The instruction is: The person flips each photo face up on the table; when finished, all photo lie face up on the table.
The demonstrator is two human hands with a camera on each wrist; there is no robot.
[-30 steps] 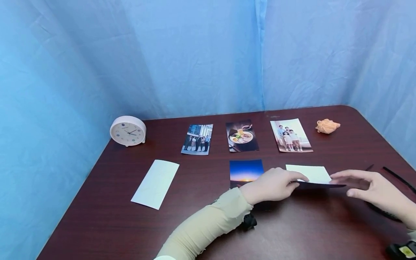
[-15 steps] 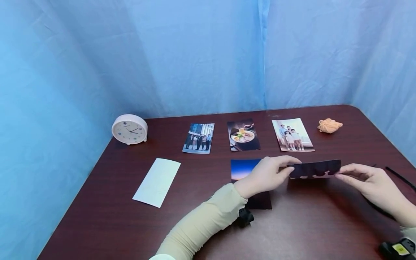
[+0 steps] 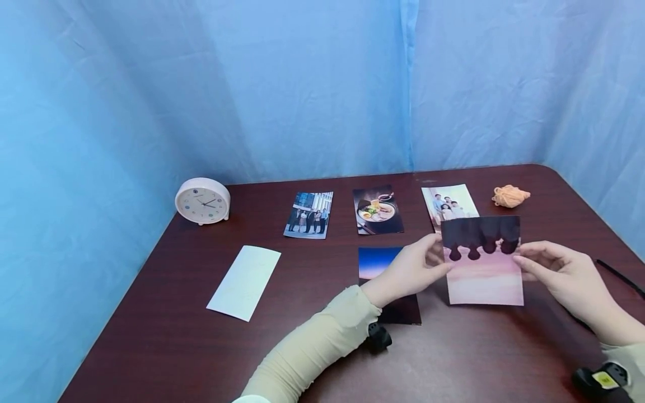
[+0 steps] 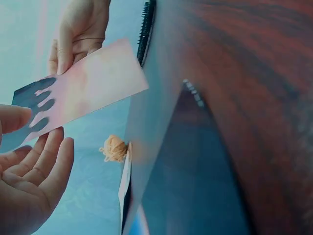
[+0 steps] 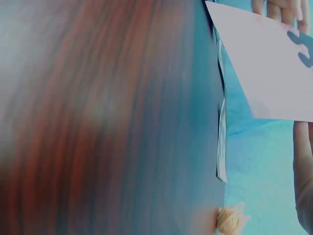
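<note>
Both hands hold up a photo print (image 3: 484,280) with dark silhouetted heads upside down against a pink sky. My left hand (image 3: 405,268) pinches its left edge, thumb in front and fingers behind. At the opposite edge my right hand (image 3: 571,282) pinches it the same way. The print stands nearly upright over the table, facing the head camera, and overlaps the lower part of a family photo (image 3: 448,201). Under my left forearm lies a sunset photo (image 3: 380,260), partly hidden. In the left wrist view the held print (image 4: 98,78) spans between both hands.
A group photo (image 3: 308,215) and a ramen photo (image 3: 378,210) lie along the back of the table (image 3: 166,347). At left are a white face-down card (image 3: 244,282) and a round clock (image 3: 203,201). Orange yarn (image 3: 510,196) and a thin black strip (image 3: 622,278) are at right.
The print was low and tilted, with its white back showing first. Both hands have raised it and turned its picture side toward the head camera; the right hand now grips its edge.
</note>
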